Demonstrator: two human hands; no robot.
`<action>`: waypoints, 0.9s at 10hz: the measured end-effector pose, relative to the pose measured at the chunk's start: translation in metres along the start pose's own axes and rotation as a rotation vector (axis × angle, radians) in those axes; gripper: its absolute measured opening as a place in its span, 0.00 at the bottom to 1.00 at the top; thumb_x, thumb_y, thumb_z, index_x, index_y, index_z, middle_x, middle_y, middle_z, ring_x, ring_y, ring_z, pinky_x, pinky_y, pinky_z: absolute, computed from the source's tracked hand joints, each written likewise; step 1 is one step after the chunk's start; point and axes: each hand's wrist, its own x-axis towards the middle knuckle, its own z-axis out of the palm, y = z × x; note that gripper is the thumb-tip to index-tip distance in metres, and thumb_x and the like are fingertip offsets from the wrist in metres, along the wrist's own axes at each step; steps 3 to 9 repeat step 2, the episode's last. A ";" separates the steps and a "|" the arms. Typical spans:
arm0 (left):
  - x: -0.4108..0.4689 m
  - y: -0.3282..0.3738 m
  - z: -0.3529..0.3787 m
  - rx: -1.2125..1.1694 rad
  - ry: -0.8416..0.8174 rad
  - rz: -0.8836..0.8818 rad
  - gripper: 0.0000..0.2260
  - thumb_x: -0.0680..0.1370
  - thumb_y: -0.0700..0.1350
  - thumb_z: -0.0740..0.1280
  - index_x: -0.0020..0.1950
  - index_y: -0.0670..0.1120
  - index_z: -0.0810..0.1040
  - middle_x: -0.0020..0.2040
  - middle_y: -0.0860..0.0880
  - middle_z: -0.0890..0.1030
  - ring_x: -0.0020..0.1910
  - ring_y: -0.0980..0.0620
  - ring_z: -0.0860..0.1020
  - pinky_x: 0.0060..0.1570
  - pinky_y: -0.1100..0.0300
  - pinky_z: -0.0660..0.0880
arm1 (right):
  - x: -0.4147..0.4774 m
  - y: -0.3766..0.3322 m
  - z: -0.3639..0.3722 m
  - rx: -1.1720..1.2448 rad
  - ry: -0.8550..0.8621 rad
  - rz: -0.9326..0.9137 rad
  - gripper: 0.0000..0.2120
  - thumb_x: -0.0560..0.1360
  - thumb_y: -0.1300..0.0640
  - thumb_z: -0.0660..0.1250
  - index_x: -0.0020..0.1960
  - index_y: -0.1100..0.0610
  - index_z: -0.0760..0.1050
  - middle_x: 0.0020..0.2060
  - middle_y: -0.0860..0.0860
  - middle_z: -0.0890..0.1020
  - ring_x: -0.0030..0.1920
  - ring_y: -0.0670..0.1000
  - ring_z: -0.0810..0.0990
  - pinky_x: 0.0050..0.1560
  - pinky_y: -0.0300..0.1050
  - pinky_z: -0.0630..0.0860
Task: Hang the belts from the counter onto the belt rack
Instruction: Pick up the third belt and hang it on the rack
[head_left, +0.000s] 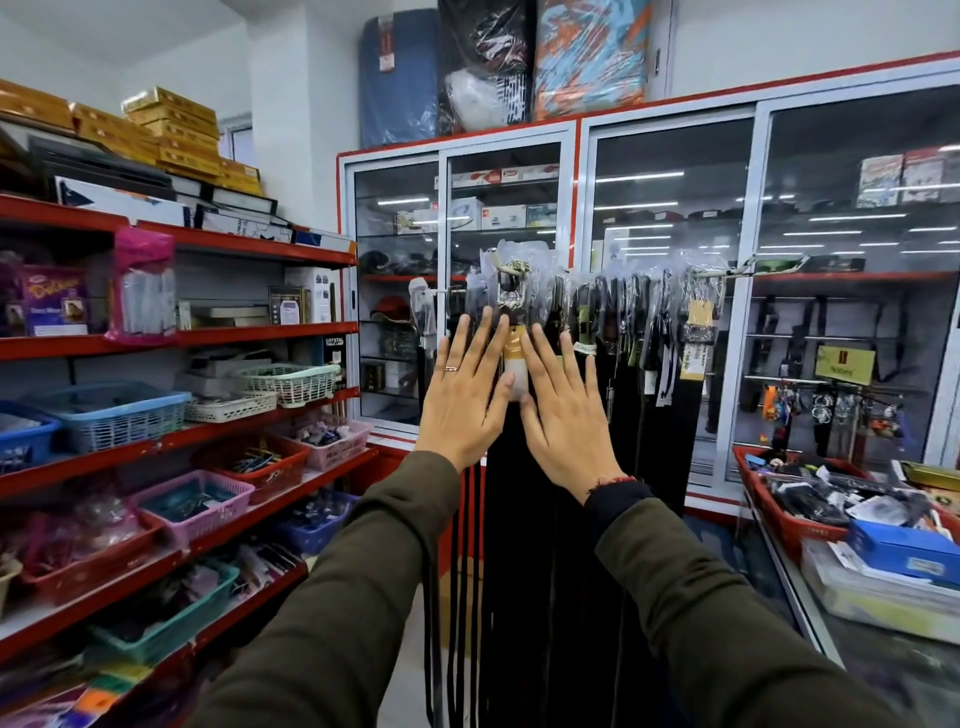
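Observation:
A belt rack (727, 271) runs across the front of the glass cabinets, and several black belts (623, 415) in clear wrapping hang from it side by side. My left hand (465, 397) and my right hand (563, 415) are both raised flat, fingers spread, in front of the hanging belts near the rack's left part. Between the two hands shows a belt with a gold-and-white tag (515, 371). Neither hand grips anything. A ring sits on my left hand and a red thread circles my right wrist.
Red shelves (208, 338) with plastic baskets of small goods line the left side. A glass counter (831, 623) at the right holds a red basket (789, 525) of packaged items and a blue box (904, 545). Glass cabinets (670, 208) stand behind the rack.

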 end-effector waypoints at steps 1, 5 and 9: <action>-0.005 0.010 -0.001 0.046 0.054 -0.018 0.28 0.84 0.53 0.51 0.84 0.49 0.49 0.85 0.49 0.48 0.84 0.48 0.43 0.82 0.46 0.44 | -0.007 -0.002 -0.010 0.011 0.034 -0.008 0.32 0.82 0.52 0.54 0.82 0.48 0.45 0.83 0.46 0.47 0.83 0.51 0.41 0.81 0.63 0.47; -0.003 0.033 -0.004 0.093 0.121 -0.029 0.29 0.84 0.53 0.52 0.84 0.48 0.49 0.85 0.47 0.48 0.84 0.47 0.44 0.81 0.43 0.45 | -0.012 0.009 -0.043 -0.030 0.096 -0.006 0.31 0.82 0.51 0.53 0.82 0.50 0.45 0.83 0.48 0.46 0.83 0.51 0.41 0.81 0.63 0.45; -0.003 0.033 -0.004 0.093 0.121 -0.029 0.29 0.84 0.53 0.52 0.84 0.48 0.49 0.85 0.47 0.48 0.84 0.47 0.44 0.81 0.43 0.45 | -0.012 0.009 -0.043 -0.030 0.096 -0.006 0.31 0.82 0.51 0.53 0.82 0.50 0.45 0.83 0.48 0.46 0.83 0.51 0.41 0.81 0.63 0.45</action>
